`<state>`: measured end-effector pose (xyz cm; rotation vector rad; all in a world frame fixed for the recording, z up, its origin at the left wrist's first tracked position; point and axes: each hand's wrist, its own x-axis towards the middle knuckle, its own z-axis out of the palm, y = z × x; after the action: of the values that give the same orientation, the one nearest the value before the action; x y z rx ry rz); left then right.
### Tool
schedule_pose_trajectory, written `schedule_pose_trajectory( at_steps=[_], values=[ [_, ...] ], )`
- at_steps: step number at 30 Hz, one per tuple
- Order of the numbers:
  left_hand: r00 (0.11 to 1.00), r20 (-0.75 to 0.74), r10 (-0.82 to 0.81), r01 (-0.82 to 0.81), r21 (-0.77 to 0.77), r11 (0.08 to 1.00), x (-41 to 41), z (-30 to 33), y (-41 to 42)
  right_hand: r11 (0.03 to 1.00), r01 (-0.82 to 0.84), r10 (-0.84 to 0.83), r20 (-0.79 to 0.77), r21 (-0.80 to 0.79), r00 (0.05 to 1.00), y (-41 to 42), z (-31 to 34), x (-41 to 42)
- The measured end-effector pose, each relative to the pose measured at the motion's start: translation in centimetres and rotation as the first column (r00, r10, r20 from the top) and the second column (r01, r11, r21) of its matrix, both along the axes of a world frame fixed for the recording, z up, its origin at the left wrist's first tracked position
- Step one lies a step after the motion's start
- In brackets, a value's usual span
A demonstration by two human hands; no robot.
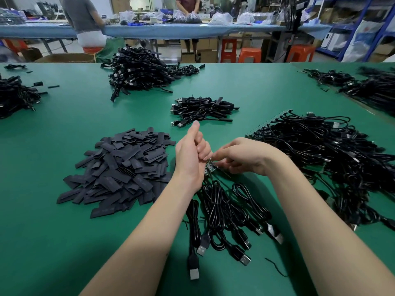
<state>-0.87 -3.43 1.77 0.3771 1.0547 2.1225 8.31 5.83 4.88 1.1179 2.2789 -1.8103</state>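
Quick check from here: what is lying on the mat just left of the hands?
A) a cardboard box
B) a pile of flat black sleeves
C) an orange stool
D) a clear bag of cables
B: the pile of flat black sleeves lies on the green mat just left of the left hand, which with the right hand holds a small board.

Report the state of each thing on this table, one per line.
Circuit board: held between both hands.
Left hand: fingers curled, holding the board, thumb raised.
Right hand: pinching the board.
Black sleeves: loose heap, untouched.
Cables below the hands: loosely coiled, lying on the mat.
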Motion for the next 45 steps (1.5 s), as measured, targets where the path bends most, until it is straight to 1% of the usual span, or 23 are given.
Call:
schedule_pose_trajectory(
  at_steps=[1,2,3,4,5,6,7,9,11,12,15,17,20,23,25,26,29,31,34,37,41,43,45],
  values=[
    [0.999,-0.038,0.009,-0.009,0.011,1.0,0.0,0.2,0.0,1.0,0.005,-0.005,-0.023,-0.005,1.0,0.1,-0.1,0.2],
    [0.993,-0.113,0.041,-0.04,0.006,0.999,0.1,0.5,0.0,1.0,0.017,-0.017,-0.054,-0.014,0.998,0.2,-0.2,0.4],
    [0.965,-0.242,0.102,-0.11,-0.022,0.994,0.0,0.7,0.0,0.999,0.033,-0.036,-0.088,-0.032,0.995,0.4,-0.2,0.6],
    [0.894,-0.414,0.172,-0.214,-0.058,0.975,-0.1,0.7,0.0,0.997,0.049,-0.056,-0.121,-0.058,0.991,0.5,-0.1,0.7],
    [0.777,-0.59,0.219,-0.329,-0.084,0.941,-0.3,0.7,-0.1,0.995,0.06,-0.072,-0.147,-0.085,0.987,0.6,0.0,0.8],
    [0.651,-0.725,0.225,-0.419,-0.095,0.903,-0.5,0.6,-0.2,0.993,0.065,-0.08,-0.157,-0.1,0.984,0.6,0.1,0.7],
    [0.557,-0.804,0.209,-0.475,-0.101,0.874,-0.7,0.5,-0.3,0.994,0.067,-0.08,-0.148,-0.09,0.986,0.6,0.1,0.7],
    [0.461,-0.872,0.163,-0.531,-0.123,0.838,-1.3,0.1,-0.6,0.998,0.05,-0.053,-0.094,-0.039,0.994,0.4,0.1,0.5],
    [0.411,-0.908,0.082,-0.566,-0.183,0.804,-2.2,-0.2,-0.6,1.0,0.019,-0.019,-0.053,-0.016,0.998,0.2,0.1,0.4],
    [0.402,-0.915,0.023,-0.571,-0.231,0.787,-2.6,-0.3,-0.7,1.0,0.004,-0.004,-0.041,-0.006,0.999,0.1,0.2,0.3],
    [0.426,-0.894,-0.141,-0.534,-0.374,0.758,-2.9,-0.6,-0.8,0.999,-0.019,0.019,-0.009,0.028,1.0,-0.1,0.3,0.0],
    [0.455,-0.869,-0.196,-0.495,-0.43,0.755,-2.7,-0.9,-0.8,0.999,-0.028,0.028,0.0,0.019,1.0,-0.2,0.2,-0.1],
    [0.463,-0.869,-0.176,-0.492,-0.417,0.764,-2.4,-1.0,-0.6,0.999,-0.027,0.027,-0.012,0.027,1.0,-0.5,-0.1,-0.2],
    [0.403,-0.906,-0.127,-0.536,-0.347,0.77,-2.4,-0.9,-0.5,0.998,0.033,-0.027,-0.099,0.058,0.995,-0.4,-0.2,-0.3],
    [0.363,-0.923,-0.13,-0.576,-0.332,0.747,-2.5,-1.1,-0.6,0.998,0.056,-0.055,-0.168,0.001,0.984,-0.1,-0.2,-0.4],
    [0.361,-0.924,-0.125,-0.594,-0.331,0.733,-2.4,-1.1,-0.6,0.998,0.056,-0.062,-0.192,-0.037,0.98,-0.1,-0.1,-0.4],
    [0.4,-0.912,-0.086,-0.617,-0.338,0.71,-2.0,-0.9,-0.4,0.988,0.045,-0.079,-0.226,-0.149,0.971,0.1,-0.1,-0.1],
    [0.425,-0.904,-0.052,-0.598,-0.324,0.733,-1.7,-0.7,-0.2,0.978,0.042,-0.09,-0.235,-0.203,0.968,0.2,-0.1,0.0],
    [0.445,-0.896,0.003,-0.545,-0.268,0.794,-1.4,-0.2,-0.2,0.951,0.009,-0.095,-0.264,-0.31,0.96,0.3,-0.1,0.3],
    [0.472,-0.88,0.051,-0.506,-0.223,0.833,-1.0,0.2,-0.4,0.899,-0.028,-0.114,-0.294,-0.437,0.949,0.2,-0.4,0.4],
    [0.548,-0.833,0.084,-0.466,-0.22,0.857,-0.6,0.2,-0.4,0.829,-0.008,-0.198,-0.308,-0.56,0.931,0.2,-0.8,0.5],
    [0.584,-0.806,0.097,-0.443,-0.216,0.87,-0.6,0.2,-0.3,0.774,-0.02,-0.22,-0.299,-0.633,0.929,0.1,-0.9,0.5],
    [0.629,-0.77,0.107,-0.424,-0.224,0.878,-0.7,0.1,0.0,0.706,-0.068,-0.22,-0.309,-0.705,0.925,0.0,-1.0,0.6]
  ],
)
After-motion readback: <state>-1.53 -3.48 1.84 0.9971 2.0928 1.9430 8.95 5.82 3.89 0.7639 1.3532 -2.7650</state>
